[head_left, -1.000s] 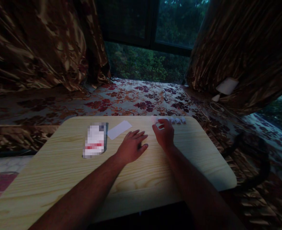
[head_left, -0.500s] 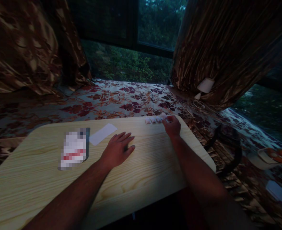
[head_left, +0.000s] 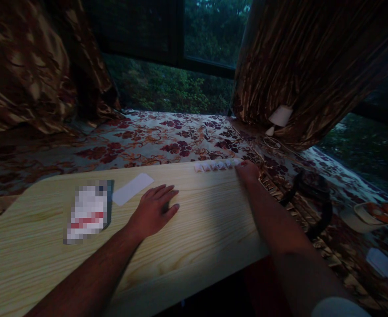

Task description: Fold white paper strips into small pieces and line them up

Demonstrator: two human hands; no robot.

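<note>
My left hand (head_left: 154, 208) lies flat on the pale wooden table (head_left: 197, 229), fingers stretched out and holding nothing. My right hand (head_left: 247, 171) reaches to the table's far right corner. Its fingers are curled at the right end of a row of several small pale pieces (head_left: 215, 166) lined along the far edge. Whether those fingers grip a piece is hidden by the hand and the dim light.
A white paper strip (head_left: 133, 188) and a blurred white-and-red packet (head_left: 87, 212) lie left of my left hand. A floral bedspread (head_left: 167, 136) lies beyond the table, with brown curtains (head_left: 299, 66) and a window behind. A black strap (head_left: 312, 193) and a bowl (head_left: 368, 215) sit at right.
My right hand has slid rightward along the row of small pieces to the table's far right corner. The view has shifted right. My left hand stays flat.
</note>
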